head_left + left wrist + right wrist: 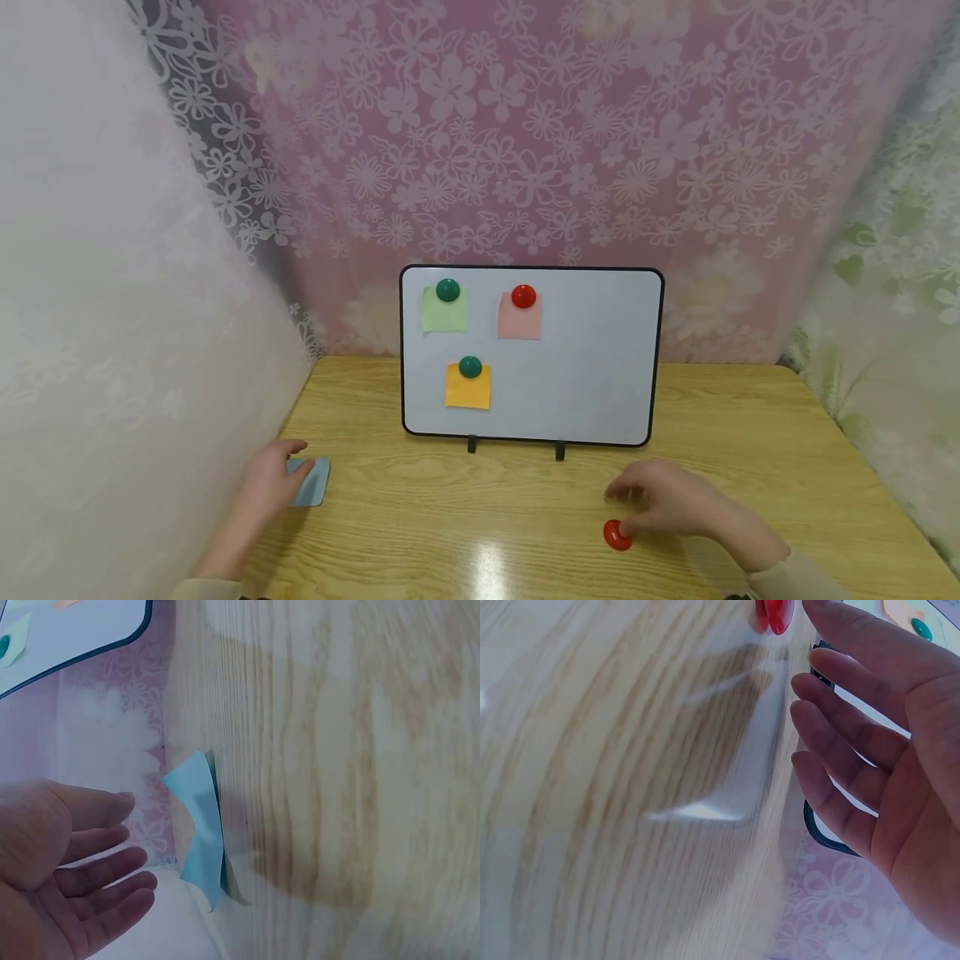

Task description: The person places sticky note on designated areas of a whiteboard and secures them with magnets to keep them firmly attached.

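My left hand (272,479) hovers over a light-blue sticky note (313,483) on the left of the table, its fingers loosely spread. In the left wrist view the blue note (201,832) lies bent, with its ends lifted, and a gap shows between it and the fingertips. On the right, my right hand (667,498) is beside a round red magnet (617,535), its thumb tip right at the magnet's edge in the head view. The right wrist view shows relaxed, slightly bent fingers (840,742) with nothing between them; the red magnet (780,613) is at the top edge.
A black-framed whiteboard (585,358) stands at the back on small black feet (560,451). Green magnets hold a green note (444,317) and an orange note (468,393) on it; a red magnet holds a pink note (519,323). Floral curtains (525,167) surround the wooden table (420,533).
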A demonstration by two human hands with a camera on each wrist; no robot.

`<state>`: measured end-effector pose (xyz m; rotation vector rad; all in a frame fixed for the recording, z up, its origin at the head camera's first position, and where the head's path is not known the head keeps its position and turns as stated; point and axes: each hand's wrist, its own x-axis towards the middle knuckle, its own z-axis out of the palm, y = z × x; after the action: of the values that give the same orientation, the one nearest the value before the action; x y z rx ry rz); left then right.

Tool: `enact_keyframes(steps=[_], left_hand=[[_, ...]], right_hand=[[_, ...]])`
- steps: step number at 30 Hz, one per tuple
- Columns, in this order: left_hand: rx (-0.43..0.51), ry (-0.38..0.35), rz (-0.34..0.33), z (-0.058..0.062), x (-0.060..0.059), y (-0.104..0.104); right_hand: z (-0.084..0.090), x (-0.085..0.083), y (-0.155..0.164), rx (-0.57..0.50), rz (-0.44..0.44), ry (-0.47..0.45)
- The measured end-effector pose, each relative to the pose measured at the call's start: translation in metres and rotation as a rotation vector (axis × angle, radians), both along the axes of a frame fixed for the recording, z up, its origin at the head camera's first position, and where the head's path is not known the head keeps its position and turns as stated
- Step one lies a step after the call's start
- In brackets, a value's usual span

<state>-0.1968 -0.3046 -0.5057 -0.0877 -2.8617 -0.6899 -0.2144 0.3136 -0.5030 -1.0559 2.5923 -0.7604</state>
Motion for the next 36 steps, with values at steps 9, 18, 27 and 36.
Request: enact_keyframes(steps=[9, 18, 27, 36], left_hand=[[-0.08, -0.096, 0.068, -0.002, -0.005, -0.005], [-0.123, -0.232, 0.115, 0.002, -0.004, -0.006], [-0.117, -0.293, 0.132, 0.0, -0.007, -0.005], [-0.108, -0.289, 0.131, -0.001, -0.01, -0.009]], right_hand=[[-0.003, 0.003, 0.002, 0.031, -0.006, -0.039], [-0.002, 0.007, 0.001, 0.027, 0.014, -0.063], [-0.004, 0.008, -0.002, 0.046, -0.001, -0.051], [-0.003, 0.01, -0.004, 0.019, 0.044, -0.029]])
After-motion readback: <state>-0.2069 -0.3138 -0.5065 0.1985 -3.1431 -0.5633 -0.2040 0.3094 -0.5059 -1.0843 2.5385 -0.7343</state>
